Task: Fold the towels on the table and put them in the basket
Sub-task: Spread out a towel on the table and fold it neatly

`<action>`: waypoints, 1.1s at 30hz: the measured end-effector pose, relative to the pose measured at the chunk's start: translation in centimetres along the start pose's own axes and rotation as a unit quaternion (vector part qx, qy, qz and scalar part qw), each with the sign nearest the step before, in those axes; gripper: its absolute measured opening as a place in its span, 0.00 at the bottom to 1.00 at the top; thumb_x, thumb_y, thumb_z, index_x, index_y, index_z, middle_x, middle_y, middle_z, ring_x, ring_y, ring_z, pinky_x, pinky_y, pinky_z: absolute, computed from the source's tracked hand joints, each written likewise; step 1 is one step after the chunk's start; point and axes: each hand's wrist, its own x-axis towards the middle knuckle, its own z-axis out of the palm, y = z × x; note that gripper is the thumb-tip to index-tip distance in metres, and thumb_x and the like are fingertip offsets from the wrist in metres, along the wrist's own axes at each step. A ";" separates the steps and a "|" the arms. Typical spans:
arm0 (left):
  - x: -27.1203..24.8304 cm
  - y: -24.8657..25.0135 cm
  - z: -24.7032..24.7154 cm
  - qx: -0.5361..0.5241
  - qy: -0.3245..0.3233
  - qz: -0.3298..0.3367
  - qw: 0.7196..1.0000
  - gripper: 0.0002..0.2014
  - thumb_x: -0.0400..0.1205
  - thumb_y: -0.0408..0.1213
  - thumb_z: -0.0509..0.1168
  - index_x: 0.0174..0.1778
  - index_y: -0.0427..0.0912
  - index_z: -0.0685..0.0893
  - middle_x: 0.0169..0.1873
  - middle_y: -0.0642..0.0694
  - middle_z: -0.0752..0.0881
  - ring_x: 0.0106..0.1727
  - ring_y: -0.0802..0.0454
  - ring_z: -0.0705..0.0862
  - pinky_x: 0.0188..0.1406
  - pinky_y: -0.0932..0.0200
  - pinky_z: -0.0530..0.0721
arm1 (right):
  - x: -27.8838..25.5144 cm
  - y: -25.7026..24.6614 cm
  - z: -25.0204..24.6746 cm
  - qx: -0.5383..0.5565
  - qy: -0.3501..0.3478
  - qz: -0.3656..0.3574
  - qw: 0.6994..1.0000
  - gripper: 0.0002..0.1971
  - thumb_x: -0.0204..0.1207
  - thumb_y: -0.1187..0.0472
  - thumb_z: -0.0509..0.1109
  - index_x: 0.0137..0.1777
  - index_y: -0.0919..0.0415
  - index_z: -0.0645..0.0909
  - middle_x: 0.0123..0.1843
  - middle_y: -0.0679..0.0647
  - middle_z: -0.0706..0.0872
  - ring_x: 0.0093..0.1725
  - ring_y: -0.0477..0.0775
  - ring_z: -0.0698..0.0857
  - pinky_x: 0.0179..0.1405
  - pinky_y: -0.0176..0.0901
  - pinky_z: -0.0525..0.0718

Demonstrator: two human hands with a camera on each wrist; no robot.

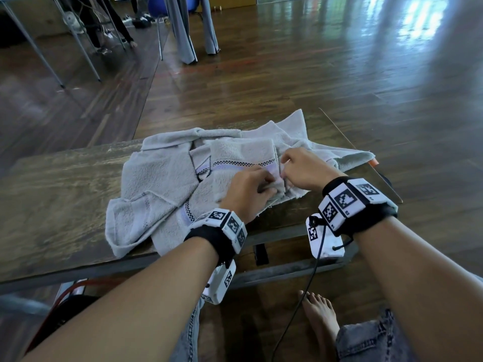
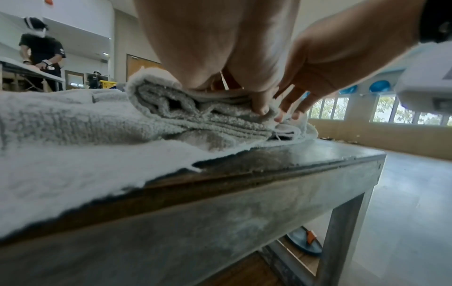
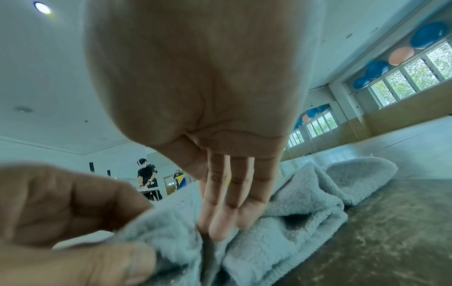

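Both hands meet at the right end of a folded towel (image 1: 243, 158) lying on top of the loose towels (image 1: 156, 184) on the table (image 1: 60, 178). His or her left hand (image 1: 247, 190) curls around the stacked layers at that end, thumb underneath and fingers over the top, probably to keep the fold from springing open. Right hand (image 1: 303, 169) comes in from the other side with its fingers (image 3: 220, 218) nearly straight and close together, tips pressing down into the cloth beside the left thumb (image 3: 127, 259); it grips nothing that I can make out (it looks like a tidying or tucking touch on the edges). Several thick layers show in the left wrist view, so this towel seems near the end of its folding. No basket appears in any view, so where the bundle goes next cannot be told.
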 end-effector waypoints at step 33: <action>1.5 -7.1 -1.4 0.195 -0.143 -0.156 0.958 0.31 0.89 0.54 0.42 0.87 0.56 0.39 0.86 0.56 0.36 0.86 0.56 0.32 0.84 0.34 0.40 | 3.9 -0.9 8.6 -0.180 0.014 -0.092 0.979 0.36 0.84 0.34 0.38 0.90 0.46 0.41 0.90 0.40 0.39 0.87 0.42 0.33 0.86 0.63 0.31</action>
